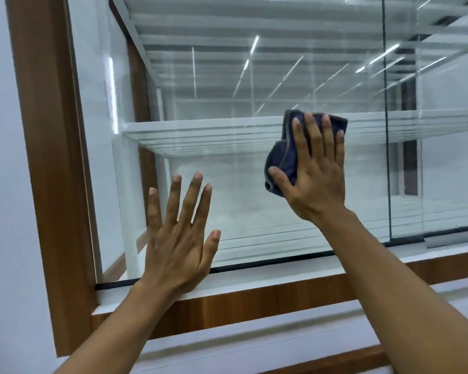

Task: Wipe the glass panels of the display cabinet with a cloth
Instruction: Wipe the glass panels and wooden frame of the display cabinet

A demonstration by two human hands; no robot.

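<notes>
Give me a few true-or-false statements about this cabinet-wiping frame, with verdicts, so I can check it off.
1. The right hand presses a dark blue cloth flat against the glass panel. True.
2. The left hand holds a spray bottle. False: it holds nothing and lies open against the glass, fingers spread.
3. The cabinet's frame is brown wood. True.
4. The cloth is to the right of the vertical seam between panels. False: it is to the left of that seam.
</notes>
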